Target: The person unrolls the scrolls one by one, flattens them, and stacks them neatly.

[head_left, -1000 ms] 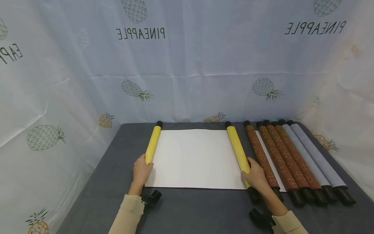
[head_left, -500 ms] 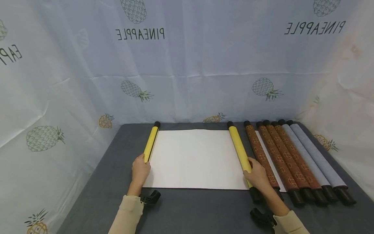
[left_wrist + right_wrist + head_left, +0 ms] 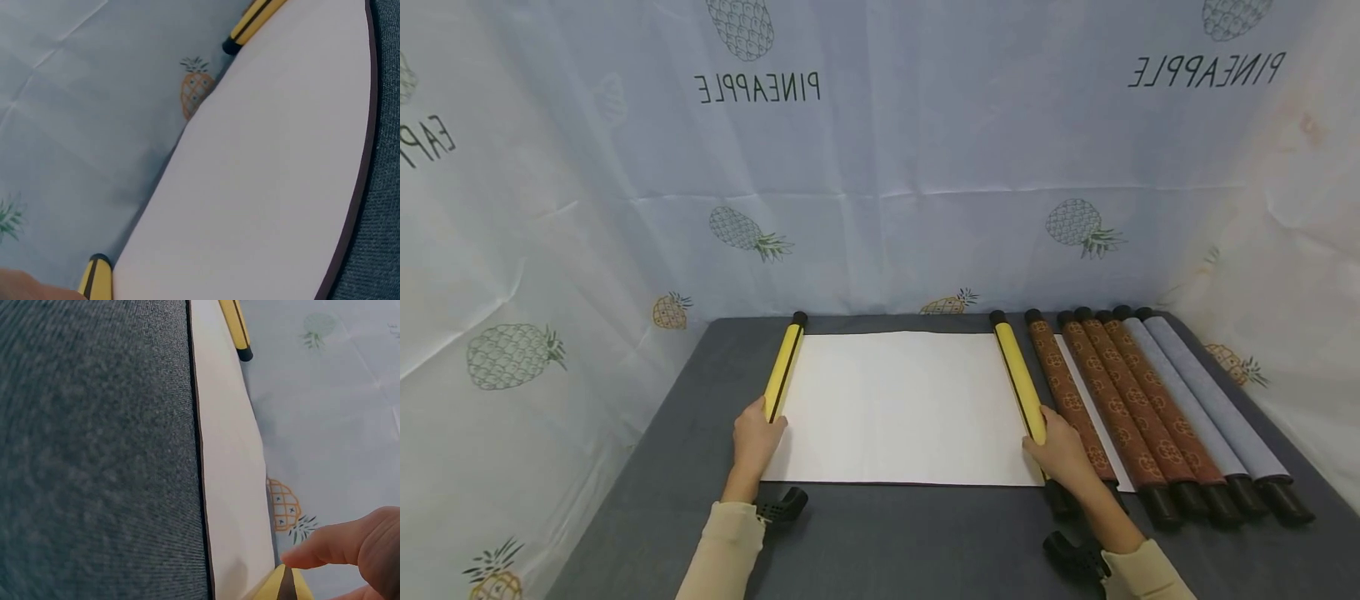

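Note:
A scroll lies part unrolled on the table, its white sheet stretched between two yellow rollers with black end caps. My left hand grips the near part of the left roller, thumb on the sheet side. The right roller is held by my right hand near its front end, just left of a brown scroll. A thin black stripe runs along each yellow roller. In the right wrist view, the thumb and fingers are at the yellow roller. The left hand shows only at a corner of its own wrist view.
Several rolled scrolls, brown patterned and grey, lie side by side at the right of the dark grey table. A strip of white paper shows between two brown rolls. A pineapple-print curtain hangs behind and at the sides.
My left hand and its roller have moved slightly left, the right ones slightly right, so more white sheet shows. The yellow rollers have turned, bringing their black stripes into view.

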{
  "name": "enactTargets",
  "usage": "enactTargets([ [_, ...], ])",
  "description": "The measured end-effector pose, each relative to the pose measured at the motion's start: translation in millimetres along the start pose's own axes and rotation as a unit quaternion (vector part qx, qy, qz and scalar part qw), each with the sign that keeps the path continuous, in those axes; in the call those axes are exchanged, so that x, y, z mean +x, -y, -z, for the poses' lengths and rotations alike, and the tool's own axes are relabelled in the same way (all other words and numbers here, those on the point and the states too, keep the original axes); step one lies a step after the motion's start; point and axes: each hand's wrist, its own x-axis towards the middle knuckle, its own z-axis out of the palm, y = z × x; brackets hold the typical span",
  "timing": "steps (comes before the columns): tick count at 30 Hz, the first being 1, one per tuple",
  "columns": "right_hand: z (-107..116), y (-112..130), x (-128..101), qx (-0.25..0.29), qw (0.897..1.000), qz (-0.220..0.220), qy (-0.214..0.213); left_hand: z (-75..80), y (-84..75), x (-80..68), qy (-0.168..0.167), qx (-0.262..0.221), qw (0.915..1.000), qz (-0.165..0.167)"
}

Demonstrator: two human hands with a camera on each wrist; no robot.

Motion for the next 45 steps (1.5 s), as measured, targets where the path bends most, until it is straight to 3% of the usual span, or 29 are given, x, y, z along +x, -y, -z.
enactTargets([
  [17, -0.3, -2.2, -2.0, -0.009, 1.000, 0.018, -0.014, 2.3, 9.7, 0.8, 0.007, 0.014, 0.9997, 0.017],
  [34, -0.5, -3.7, -2.2, -0.001, 1.000, 0.019, -0.015, 14.8, 14.7, 6.6, 0.042, -0.010, 0.9974, 0.057],
  [39, -1.1, -4.9, -1.7, -0.001, 1.000, 0.020, -0.014, 15.2, 16.8, 7.3, 0.032, -0.012, 0.9971, 0.068],
  [45, -1.3, -5.7, -0.9, -0.006, 1.000, 0.021, -0.012, 9.6, 24.5, 9.0, 0.003, 0.012, 0.9983, 0.057],
])
